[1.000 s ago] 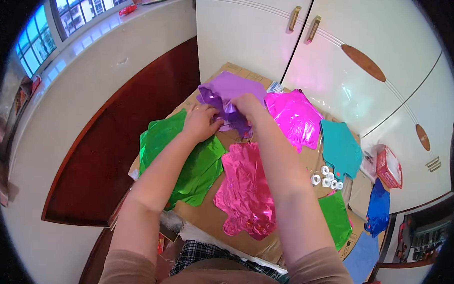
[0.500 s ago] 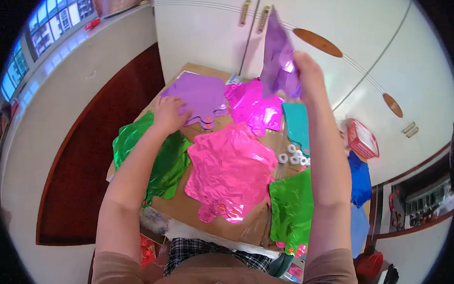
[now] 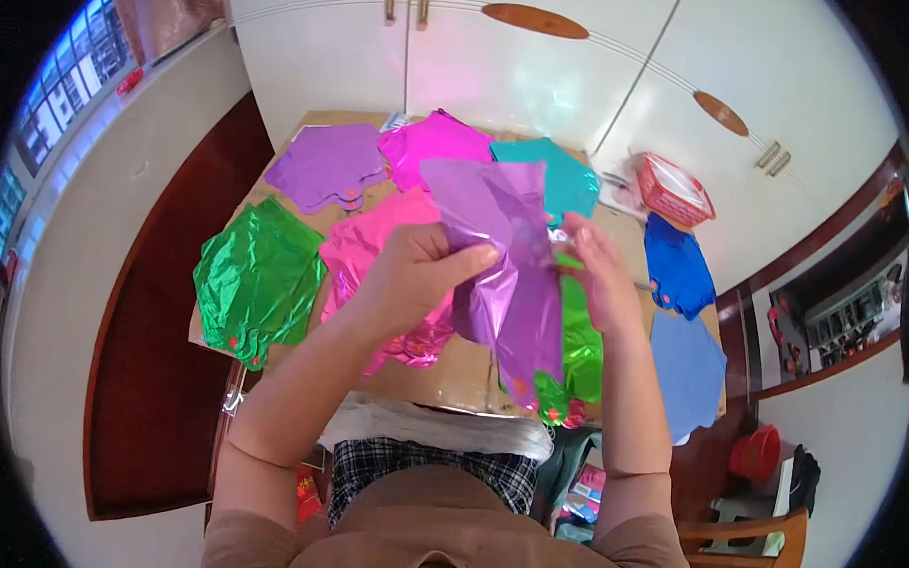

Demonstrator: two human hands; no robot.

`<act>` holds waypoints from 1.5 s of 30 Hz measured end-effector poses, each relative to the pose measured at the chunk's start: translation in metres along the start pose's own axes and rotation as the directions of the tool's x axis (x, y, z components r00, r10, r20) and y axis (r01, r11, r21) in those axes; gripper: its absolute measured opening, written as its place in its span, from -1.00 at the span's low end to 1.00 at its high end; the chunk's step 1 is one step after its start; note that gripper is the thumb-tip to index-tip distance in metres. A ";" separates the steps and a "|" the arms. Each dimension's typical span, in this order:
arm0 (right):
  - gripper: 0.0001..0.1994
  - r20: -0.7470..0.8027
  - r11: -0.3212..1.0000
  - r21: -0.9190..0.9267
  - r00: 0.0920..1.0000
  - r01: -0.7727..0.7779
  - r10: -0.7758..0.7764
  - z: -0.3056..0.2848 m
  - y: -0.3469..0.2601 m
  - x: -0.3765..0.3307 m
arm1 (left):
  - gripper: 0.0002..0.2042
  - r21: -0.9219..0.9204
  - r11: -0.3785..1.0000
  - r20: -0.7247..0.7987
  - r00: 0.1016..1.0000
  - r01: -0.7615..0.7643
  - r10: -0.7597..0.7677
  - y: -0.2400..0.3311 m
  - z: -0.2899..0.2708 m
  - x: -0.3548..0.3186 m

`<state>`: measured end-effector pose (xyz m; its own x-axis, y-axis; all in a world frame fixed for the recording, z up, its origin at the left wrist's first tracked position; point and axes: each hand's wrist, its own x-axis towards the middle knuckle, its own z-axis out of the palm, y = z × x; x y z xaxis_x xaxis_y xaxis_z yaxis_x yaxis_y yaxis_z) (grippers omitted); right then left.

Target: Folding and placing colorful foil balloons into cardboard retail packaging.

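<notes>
A flat purple foil balloon (image 3: 519, 286) hangs upright over the middle of the table, its upper corners spread. My left hand (image 3: 420, 273) is closed on its left side, thumb on the front face. Beside its right edge is my right hand (image 3: 605, 274), fingers stretched and slightly bent, with no clear grip on anything. Behind the purple sheet lies a pink foil balloon (image 3: 376, 241), partly covered by my left hand. Under and right of it a green foil balloon (image 3: 584, 354) shows in part. The small white rings seen earlier are mostly hidden around my right fingertips.
Cardboard (image 3: 451, 384) covers the table. Around it lie a purple stack (image 3: 329, 164), a magenta stack (image 3: 439, 153), a teal stack (image 3: 558, 182), a green stack (image 3: 259, 277), dark blue foil (image 3: 678, 267) and light blue foil (image 3: 687, 377). A red-and-white basket (image 3: 675, 190) stands far right.
The purple balloon has come down from the far side to the middle, from my right hand to my left. My left hand has left the purple stack. The view has shifted.
</notes>
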<state>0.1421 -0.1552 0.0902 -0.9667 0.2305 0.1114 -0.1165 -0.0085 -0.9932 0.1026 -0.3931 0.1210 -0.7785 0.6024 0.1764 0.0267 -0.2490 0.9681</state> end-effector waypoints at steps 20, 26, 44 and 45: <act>-0.93 0.061 0.982 0.162 0.993 0.094 -0.105 0.022 -0.026 -0.075 | -0.72 0.574 0.795 0.018 0.974 -0.196 0.227 -0.008 0.044 -0.027; -0.89 -0.334 0.861 0.393 0.923 0.323 -0.194 -0.049 -0.037 -0.047 | -0.74 0.189 0.978 -0.388 0.908 -0.091 0.160 0.001 -0.007 -0.011; -0.79 0.284 0.623 -0.430 0.753 0.653 -0.594 0.260 0.030 0.192 | -0.65 0.063 0.867 -0.936 0.273 -0.494 0.224 0.018 -0.185 -0.141; -0.78 0.339 0.562 -0.478 0.732 0.675 -0.591 0.285 0.056 0.212 | -0.64 0.073 0.863 -0.933 0.272 -0.500 0.236 0.017 -0.188 -0.143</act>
<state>-0.1346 -0.3837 0.0687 -0.7158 -0.1564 0.6805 -0.6094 0.6158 -0.4995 0.0963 -0.6257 0.0787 -0.7903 -0.6026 0.1108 0.4577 -0.4605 0.7605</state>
